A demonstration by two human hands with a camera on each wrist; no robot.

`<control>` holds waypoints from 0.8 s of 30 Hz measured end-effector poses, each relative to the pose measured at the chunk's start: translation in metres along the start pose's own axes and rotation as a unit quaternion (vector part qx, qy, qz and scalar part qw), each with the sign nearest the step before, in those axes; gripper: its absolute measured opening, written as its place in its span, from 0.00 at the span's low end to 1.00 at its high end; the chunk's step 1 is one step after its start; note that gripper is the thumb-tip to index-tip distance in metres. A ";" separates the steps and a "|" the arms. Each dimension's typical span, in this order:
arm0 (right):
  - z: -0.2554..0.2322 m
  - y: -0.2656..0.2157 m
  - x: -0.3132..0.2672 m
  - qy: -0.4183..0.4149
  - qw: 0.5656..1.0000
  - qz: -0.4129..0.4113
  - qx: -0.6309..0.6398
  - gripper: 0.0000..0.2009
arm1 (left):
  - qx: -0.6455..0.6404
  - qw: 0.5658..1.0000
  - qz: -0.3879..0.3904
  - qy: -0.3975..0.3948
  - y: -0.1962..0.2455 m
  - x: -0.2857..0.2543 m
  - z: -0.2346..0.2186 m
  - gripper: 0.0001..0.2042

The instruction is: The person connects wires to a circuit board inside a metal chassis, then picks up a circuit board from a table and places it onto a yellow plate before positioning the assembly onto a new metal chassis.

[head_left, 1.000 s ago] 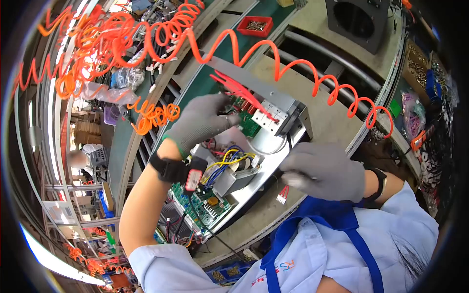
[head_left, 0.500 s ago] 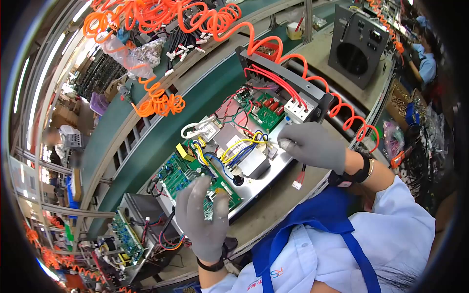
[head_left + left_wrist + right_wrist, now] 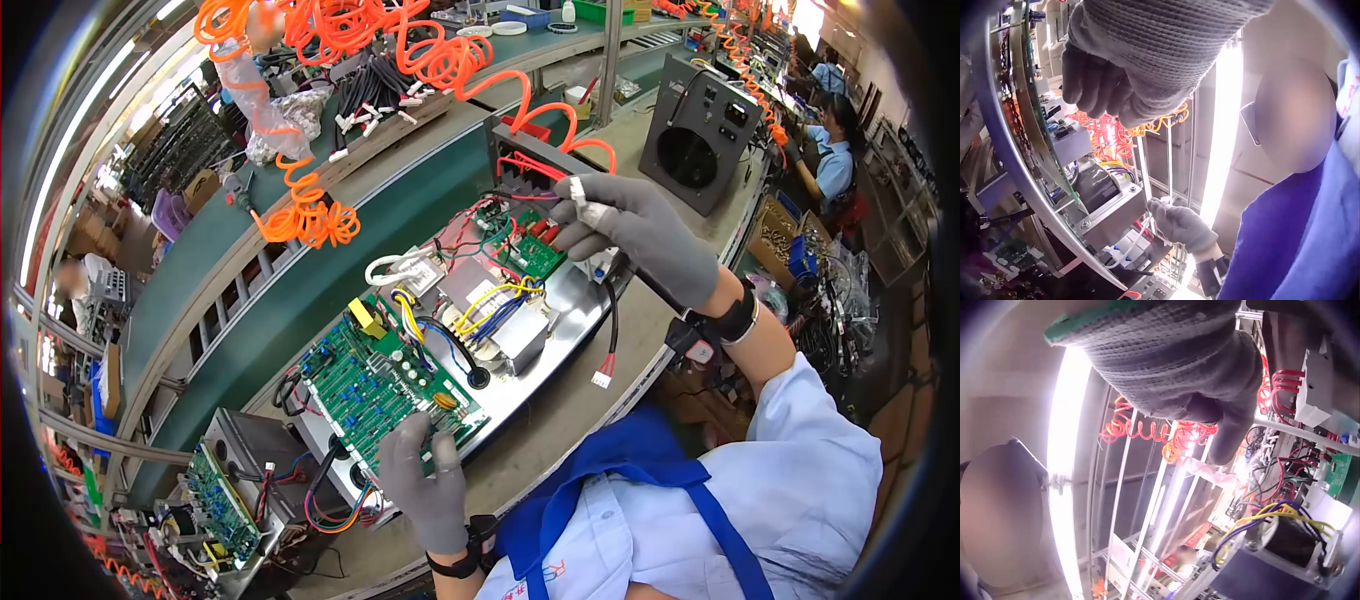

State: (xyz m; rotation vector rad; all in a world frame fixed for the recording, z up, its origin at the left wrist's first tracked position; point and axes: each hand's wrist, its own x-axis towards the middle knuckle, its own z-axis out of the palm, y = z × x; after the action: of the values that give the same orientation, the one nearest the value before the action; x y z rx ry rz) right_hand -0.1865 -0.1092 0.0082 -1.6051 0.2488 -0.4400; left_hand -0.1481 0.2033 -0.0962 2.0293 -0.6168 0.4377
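My gloved right hand (image 3: 640,235) is raised over the far right end of an open metal chassis (image 3: 520,395), by the upright front panel. Its thumb and fingers pinch a white cable (image 3: 1310,436), which runs from the hand toward the chassis in the right wrist view. A white piece (image 3: 578,193) shows at the fingertips. My gloved left hand (image 3: 425,480) lies at the chassis's near edge, fingers loosely bent over the corner of a large green circuit board (image 3: 385,385). Between the hands sit a transformer (image 3: 520,340) with yellow and blue wires and a smaller green board (image 3: 535,255).
A black cable with a white plug (image 3: 601,379) hangs over the chassis's near side. Another opened unit (image 3: 240,480) stands at the left. Orange coiled hoses (image 3: 320,215) hang overhead. A black speaker-like box (image 3: 700,140) stands at the back right, with people beyond.
My left hand has come back from the chassis's far end to its near edge by the large board. My right hand has risen and moved toward the front panel, drawing the white cable up.
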 end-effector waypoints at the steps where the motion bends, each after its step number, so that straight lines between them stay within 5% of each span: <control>1: 0.001 0.002 0.007 -0.029 0.999 0.013 0.005 0.14 | -0.006 1.000 -0.002 -0.008 0.000 -0.001 0.001 0.12; 4: 0.011 0.001 0.036 -0.062 0.997 0.049 -0.016 0.13 | -0.012 1.000 0.008 -0.012 -0.003 -0.003 0.007 0.12; 6: 0.013 0.018 0.070 -0.163 0.981 0.073 -0.072 0.13 | -0.010 1.000 0.023 -0.010 -0.002 -0.004 0.010 0.12; 10: 0.035 0.012 0.112 -0.135 0.970 0.071 -0.190 0.10 | -0.007 1.000 0.026 0.005 -0.002 -0.003 0.013 0.12; 12: 0.039 0.003 0.126 -0.208 0.890 0.127 -0.385 0.10 | 0.001 1.000 0.019 0.019 -0.002 -0.006 0.015 0.11; 18: 0.045 -0.004 0.163 -0.276 0.787 0.176 -0.523 0.09 | 0.072 0.995 0.011 0.066 0.000 -0.011 0.017 0.12; 20: 0.050 -0.005 0.168 -0.374 0.643 0.126 -0.656 0.09 | 0.117 0.990 0.035 0.074 -0.004 -0.010 0.019 0.13; 24: 0.049 0.033 0.183 -0.469 0.483 0.013 -0.739 0.09 | 0.219 0.972 0.033 0.082 -0.009 -0.005 0.024 0.13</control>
State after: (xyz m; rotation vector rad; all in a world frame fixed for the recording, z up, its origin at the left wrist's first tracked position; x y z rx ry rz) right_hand 0.0019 -0.1441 -0.0020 -3.2241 -0.3691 1.1455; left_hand -0.1457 0.1879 -0.1172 2.3595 -0.5175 0.8320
